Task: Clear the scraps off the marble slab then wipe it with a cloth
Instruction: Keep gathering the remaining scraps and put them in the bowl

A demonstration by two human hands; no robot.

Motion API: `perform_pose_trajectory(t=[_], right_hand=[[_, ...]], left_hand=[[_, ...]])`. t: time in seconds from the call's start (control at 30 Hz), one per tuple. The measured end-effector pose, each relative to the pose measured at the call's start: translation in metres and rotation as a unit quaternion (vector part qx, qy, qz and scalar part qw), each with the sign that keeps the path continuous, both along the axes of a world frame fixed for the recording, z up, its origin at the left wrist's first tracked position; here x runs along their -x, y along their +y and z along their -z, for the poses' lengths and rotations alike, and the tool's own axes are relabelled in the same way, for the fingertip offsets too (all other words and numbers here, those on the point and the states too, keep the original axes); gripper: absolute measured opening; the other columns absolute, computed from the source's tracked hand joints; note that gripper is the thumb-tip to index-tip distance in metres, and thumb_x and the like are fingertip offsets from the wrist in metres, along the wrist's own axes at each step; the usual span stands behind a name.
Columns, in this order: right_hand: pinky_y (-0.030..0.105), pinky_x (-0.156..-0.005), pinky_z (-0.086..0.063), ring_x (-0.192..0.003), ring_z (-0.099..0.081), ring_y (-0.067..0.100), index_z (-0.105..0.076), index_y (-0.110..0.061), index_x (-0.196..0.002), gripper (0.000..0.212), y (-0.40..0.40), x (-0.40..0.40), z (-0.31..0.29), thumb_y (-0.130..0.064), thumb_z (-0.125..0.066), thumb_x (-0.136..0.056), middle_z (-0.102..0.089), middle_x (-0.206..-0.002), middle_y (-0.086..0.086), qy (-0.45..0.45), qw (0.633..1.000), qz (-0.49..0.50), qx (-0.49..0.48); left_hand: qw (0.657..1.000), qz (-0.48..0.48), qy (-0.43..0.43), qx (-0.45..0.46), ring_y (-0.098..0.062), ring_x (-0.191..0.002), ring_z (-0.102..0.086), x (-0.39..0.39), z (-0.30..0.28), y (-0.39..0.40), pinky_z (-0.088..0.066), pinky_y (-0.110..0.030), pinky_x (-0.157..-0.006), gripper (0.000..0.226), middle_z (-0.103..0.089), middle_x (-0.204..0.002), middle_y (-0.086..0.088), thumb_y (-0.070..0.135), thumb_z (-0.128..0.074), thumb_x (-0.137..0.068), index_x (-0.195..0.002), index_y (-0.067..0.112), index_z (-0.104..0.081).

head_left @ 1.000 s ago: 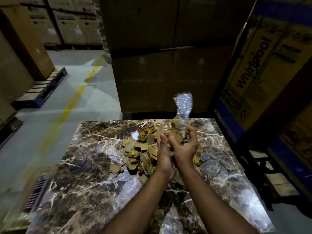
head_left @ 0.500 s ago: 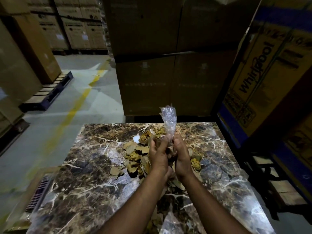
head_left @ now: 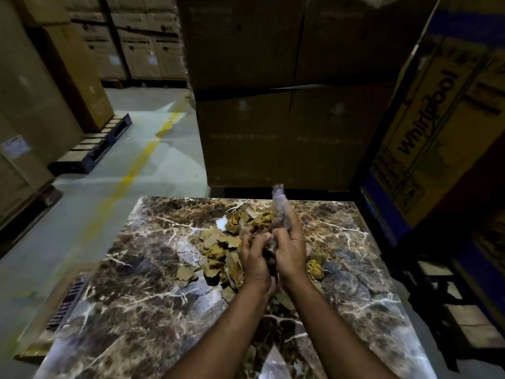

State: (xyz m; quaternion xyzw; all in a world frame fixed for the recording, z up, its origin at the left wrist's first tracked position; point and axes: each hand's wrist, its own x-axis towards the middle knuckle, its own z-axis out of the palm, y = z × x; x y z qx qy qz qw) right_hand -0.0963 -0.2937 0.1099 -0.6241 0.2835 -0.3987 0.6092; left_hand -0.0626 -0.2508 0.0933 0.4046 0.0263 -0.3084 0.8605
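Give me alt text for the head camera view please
Both hands, left hand and right hand, grip a clear plastic wrapper above a pile of brown scraps on a marble slab, with stacked cardboard boxes behind.

scraps (head_left: pixel 218 250) on slab (head_left: pixel 142 310)

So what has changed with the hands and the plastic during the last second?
Both hands turned from cupped palms up to backs up, gripping scraps; the clear plastic was squeezed narrower. The scrap pile and slab stayed as they were.
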Motion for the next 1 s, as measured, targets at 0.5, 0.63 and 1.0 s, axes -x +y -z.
perform_pose_trajectory(t=[0.5, 0.63, 1.0], right_hand=[[0.052, -0.110, -0.044, -0.127, -0.058, 0.028, -0.076, -0.025, -0.106, 0.034, 0.026, 0.004, 0.035, -0.038, -0.045, -0.098, -0.067, -0.128, 0.006, -0.067, 0.985, -0.151, -0.056], [0.024, -0.093, -0.051, -0.110, -0.066, 0.000, -0.073, -0.007, -0.114, 0.034, 0.048, -0.007, 0.024, -0.034, -0.062, -0.097, -0.072, -0.119, 0.003, -0.045, 0.977, -0.180, -0.104], [0.055, -0.093, -0.054, -0.108, -0.066, 0.033, -0.072, -0.010, -0.107, 0.039, 0.205, -0.032, 0.037, -0.031, -0.051, -0.081, -0.070, -0.112, 0.012, -0.026, 0.921, -0.387, -0.028]], left_hand=[[0.990, -0.138, 0.020, -0.034, -0.026, -0.080, -0.073, 0.011, 0.009, 0.030, -0.057, -0.034, -0.062, 0.036, -0.073, -0.099, -0.018, 0.011, -0.075, -0.088, -0.119, 0.000, -0.060], [0.980, -0.192, 0.016, -0.052, -0.026, -0.081, -0.073, 0.011, 0.010, 0.057, -0.059, -0.033, -0.066, 0.039, -0.074, -0.097, -0.017, 0.012, -0.076, -0.085, -0.116, -0.007, -0.063], [0.912, -0.401, -0.048, -0.076, -0.025, -0.073, -0.064, 0.005, 0.016, 0.219, -0.052, -0.035, -0.070, 0.032, -0.069, -0.077, -0.005, 0.021, -0.076, -0.061, -0.089, 0.008, -0.067]])
